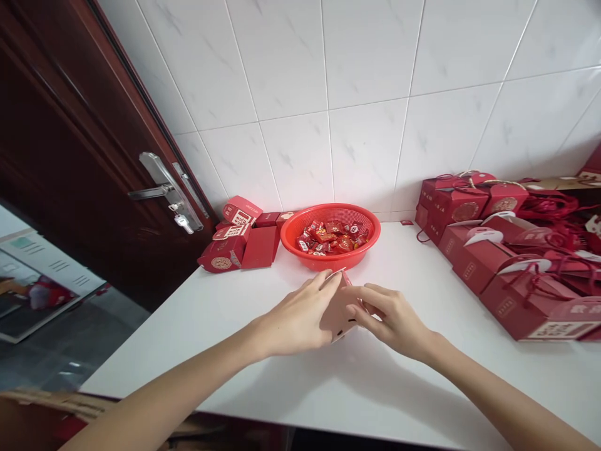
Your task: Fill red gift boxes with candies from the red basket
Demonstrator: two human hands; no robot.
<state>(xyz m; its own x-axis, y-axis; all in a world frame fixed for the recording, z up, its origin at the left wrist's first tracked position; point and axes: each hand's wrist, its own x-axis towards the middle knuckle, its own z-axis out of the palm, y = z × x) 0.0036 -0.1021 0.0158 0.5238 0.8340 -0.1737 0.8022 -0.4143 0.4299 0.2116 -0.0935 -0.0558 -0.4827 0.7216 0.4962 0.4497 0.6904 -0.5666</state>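
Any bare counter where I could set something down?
Yes, on the counter: a patch between the left-hand forearm and the red boxes, another between the basket and the bags, and the front strip between the forearms. It's crowded around the carton, held by the left hand and right hand.

Left hand (300, 316) mid-frame, fingers bunched, pointing up-right; right hand (387, 316) just right, fingers curled toward it. Bare forearms angle in from lower corners.
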